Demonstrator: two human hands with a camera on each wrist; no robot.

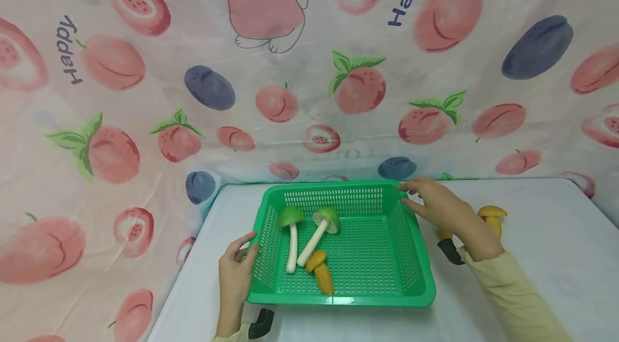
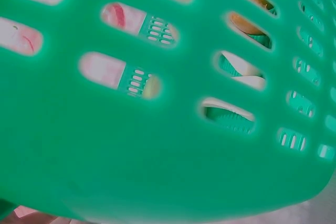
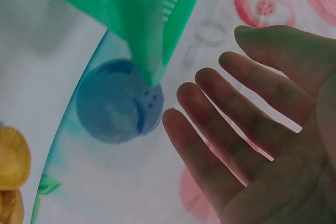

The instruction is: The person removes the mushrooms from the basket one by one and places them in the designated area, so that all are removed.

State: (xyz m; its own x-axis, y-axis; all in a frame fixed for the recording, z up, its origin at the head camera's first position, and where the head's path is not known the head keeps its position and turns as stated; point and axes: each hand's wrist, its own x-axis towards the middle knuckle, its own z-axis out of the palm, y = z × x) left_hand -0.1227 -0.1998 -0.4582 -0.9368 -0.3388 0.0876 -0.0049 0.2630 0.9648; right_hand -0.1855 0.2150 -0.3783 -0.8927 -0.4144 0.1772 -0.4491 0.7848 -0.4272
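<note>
A green plastic basket (image 1: 333,300) stands on the white table, tilted slightly towards me in the head view. Inside lie two toy mushrooms with green caps and white stems (image 1: 292,248), along with a yellow toy mushroom (image 1: 325,278). My left hand (image 1: 234,275) is at the basket's left rim, its fingertips against or very near the edge. The perforated basket wall (image 2: 131,156) fills most of the left wrist view and hides most of that hand. By the back right corner is my right hand (image 1: 437,205), its fingers spread and apart from the basket in the right wrist view.
To the right of the basket, partly behind my right forearm, stand yellow toy mushrooms (image 1: 492,214) on the white tabletop (image 1: 556,266). A fruit-patterned cloth (image 1: 300,73) hangs behind the table and along its left side. Dark straps circle both wrists.
</note>
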